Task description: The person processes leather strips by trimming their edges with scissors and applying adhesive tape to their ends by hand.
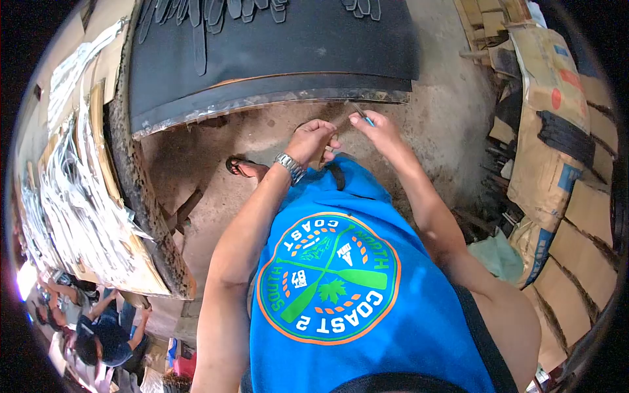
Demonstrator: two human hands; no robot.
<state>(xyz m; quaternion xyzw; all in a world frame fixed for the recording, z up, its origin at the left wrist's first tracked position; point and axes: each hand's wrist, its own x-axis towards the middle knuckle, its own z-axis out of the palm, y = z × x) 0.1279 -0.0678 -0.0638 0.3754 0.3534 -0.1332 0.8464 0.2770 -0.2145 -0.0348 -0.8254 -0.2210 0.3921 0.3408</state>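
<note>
Snugly, right fingers (358, 120) around a slim blue tool (369, 121), left fingers (321, 124) bent, hold unclear, near matte sheeting (298, 56).

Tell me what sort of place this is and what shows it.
Likely a workshop, perhaps for leather or similar goods: dark strips lie on a black table, pale strips are spread over a bench at the picture's left, and the right hand holds a slim blue tool.

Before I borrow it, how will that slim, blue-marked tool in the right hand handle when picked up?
Probably light: the tool is slim and pinched in the right hand. Likely stiff, as its exposed length looks straight. It may roll, being narrow, but the grip hides its full shape.
</note>
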